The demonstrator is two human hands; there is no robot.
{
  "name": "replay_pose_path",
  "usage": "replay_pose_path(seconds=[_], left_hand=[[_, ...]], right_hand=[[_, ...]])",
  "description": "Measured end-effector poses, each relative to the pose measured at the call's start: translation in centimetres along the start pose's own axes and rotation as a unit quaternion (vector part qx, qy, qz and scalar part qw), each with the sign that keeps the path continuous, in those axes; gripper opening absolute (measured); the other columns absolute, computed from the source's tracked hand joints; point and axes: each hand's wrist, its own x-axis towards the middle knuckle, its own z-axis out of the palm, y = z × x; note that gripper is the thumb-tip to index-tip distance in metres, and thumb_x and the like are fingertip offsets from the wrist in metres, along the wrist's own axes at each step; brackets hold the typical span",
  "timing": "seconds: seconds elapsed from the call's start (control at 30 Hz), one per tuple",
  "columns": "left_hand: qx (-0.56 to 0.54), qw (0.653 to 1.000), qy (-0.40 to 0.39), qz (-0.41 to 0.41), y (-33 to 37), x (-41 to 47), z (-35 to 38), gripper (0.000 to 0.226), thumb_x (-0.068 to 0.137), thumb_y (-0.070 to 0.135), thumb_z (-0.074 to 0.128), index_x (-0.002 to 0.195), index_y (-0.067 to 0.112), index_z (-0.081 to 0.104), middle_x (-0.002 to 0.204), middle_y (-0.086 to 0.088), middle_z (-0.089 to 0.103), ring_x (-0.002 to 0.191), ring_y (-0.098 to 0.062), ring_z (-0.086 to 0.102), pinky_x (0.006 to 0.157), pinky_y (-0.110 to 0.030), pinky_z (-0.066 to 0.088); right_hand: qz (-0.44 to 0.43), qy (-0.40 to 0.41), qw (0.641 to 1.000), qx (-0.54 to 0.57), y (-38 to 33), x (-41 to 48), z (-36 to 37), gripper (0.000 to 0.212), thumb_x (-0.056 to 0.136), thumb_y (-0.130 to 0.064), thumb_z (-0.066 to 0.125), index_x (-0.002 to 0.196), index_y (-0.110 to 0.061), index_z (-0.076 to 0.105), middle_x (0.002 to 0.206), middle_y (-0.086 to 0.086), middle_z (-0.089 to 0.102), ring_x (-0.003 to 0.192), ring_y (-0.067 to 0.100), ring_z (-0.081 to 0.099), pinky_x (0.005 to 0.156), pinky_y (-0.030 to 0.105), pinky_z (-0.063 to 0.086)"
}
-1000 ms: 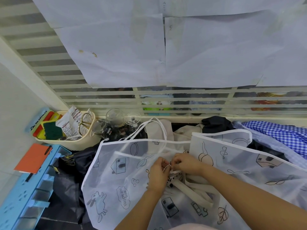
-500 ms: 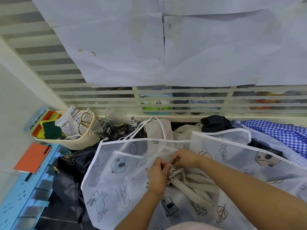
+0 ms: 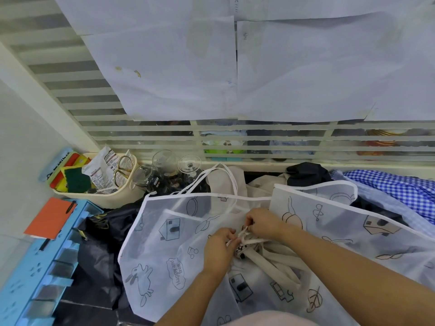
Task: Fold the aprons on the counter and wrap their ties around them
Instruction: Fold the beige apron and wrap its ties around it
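The left hand (image 3: pixel 220 249) and right hand (image 3: pixel 263 223) are pinching tangled beige ties (image 3: pixel 281 258); uneven pulling risks tightening the tangle, dragging the apron (image 3: pixel 162 252) askew.

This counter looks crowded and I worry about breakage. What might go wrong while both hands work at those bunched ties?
1. The white neck strap of the translucent printed apron lies close to the clear stemmed glasses; a tug on the apron might drag the strap into them.
2. The left hand and right hand pinch the bunched beige cloth ties; pulling hard may tighten the tangle rather than free it.
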Motion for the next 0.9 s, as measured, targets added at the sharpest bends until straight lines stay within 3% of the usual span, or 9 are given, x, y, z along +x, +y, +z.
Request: replay_pose_path(seconds=[0.17, 0.27, 0.37, 0.47, 0.67, 0.8, 0.9], left_hand=[[0.054, 0.995, -0.07, 0.042, -0.4, -0.6, -0.8, 0.035, 0.075, 0.011, 0.072, 0.064, 0.032, 0.047, 0.098, 0.008, 0.068, 0.093, -0.007, 0.064, 0.086, -0.029, 0.052], [0.08, 0.992, -0.093, 0.038, 0.0, 0.0, -1.0, 0.037, 0.085, 0.004, 0.061, 0.064, 0.03, 0.047, 0.107, 0.008, 0.065, 0.097, -0.004, 0.061, 0.089, -0.016, 0.048], [0.083, 0.991, -0.105, 0.021, 0.0, 0.0, -0.8, 0.034, 0.085, 0.006, 0.063, 0.061, 0.026, 0.05, 0.108, 0.013, 0.059, 0.097, -0.001, 0.059, 0.083, -0.005, 0.043], [0.062, 0.993, -0.102, -0.006, -0.6, -0.1, -0.5, 0.029, 0.081, 0.008, 0.069, 0.06, 0.021, 0.054, 0.106, 0.011, 0.063, 0.092, 0.009, 0.057, 0.085, -0.007, 0.045], [0.05, 0.994, -0.1, -0.014, -1.0, 0.1, -0.3, 0.031, 0.08, 0.006, 0.07, 0.059, 0.022, 0.054, 0.104, 0.01, 0.064, 0.09, 0.016, 0.055, 0.078, 0.001, 0.039], [0.056, 0.994, -0.098, 0.011, -1.0, 0.1, -0.6, 0.03, 0.082, 0.009, 0.069, 0.062, 0.024, 0.052, 0.106, 0.009, 0.062, 0.096, 0.006, 0.057, 0.083, -0.003, 0.042], [0.061, 0.993, -0.095, 0.025, -1.0, 0.1, -0.9, 0.03, 0.083, 0.009, 0.069, 0.065, 0.025, 0.052, 0.106, 0.005, 0.062, 0.097, 0.004, 0.057, 0.086, -0.008, 0.044]], right_hand=[[0.001, 0.022, 0.998, -0.061, 0.4, 0.1, 0.1, 0.008, 0.088, -0.009, 0.051, 0.086, -0.014, 0.058, 0.099, 0.007, 0.058, 0.088, 0.019, 0.053, 0.078, 0.026, 0.044], [0.0, 0.038, 0.997, -0.069, 0.4, 0.0, 0.5, 0.007, 0.088, -0.01, 0.049, 0.083, -0.016, 0.052, 0.095, 0.005, 0.054, 0.084, 0.016, 0.047, 0.074, 0.024, 0.04], [0.036, 0.062, 0.997, 0.031, 1.0, -0.2, 0.9, 0.017, 0.086, -0.012, 0.056, 0.072, -0.02, 0.053, 0.083, -0.003, 0.054, 0.079, 0.013, 0.052, 0.063, 0.018, 0.039], [0.068, 0.058, 0.984, 0.156, 1.2, -0.6, 1.4, 0.023, 0.086, -0.012, 0.062, 0.066, -0.02, 0.055, 0.073, -0.004, 0.056, 0.067, 0.008, 0.052, 0.061, 0.018, 0.041], [0.059, 0.082, 0.974, 0.204, 0.8, -1.3, 2.5, 0.025, 0.079, -0.012, 0.074, 0.064, -0.019, 0.055, 0.071, -0.007, 0.056, 0.063, 0.002, 0.052, 0.058, 0.011, 0.04], [0.058, 0.119, 0.98, 0.148, 0.7, -1.2, 2.5, 0.022, 0.082, -0.015, 0.072, 0.069, -0.018, 0.054, 0.074, -0.009, 0.051, 0.066, 0.003, 0.048, 0.059, 0.014, 0.038], [0.042, 0.139, 0.988, 0.054, 0.4, -1.1, 2.4, 0.027, 0.087, -0.017, 0.064, 0.069, -0.023, 0.046, 0.08, -0.007, 0.046, 0.076, 0.012, 0.049, 0.07, 0.023, 0.043]])
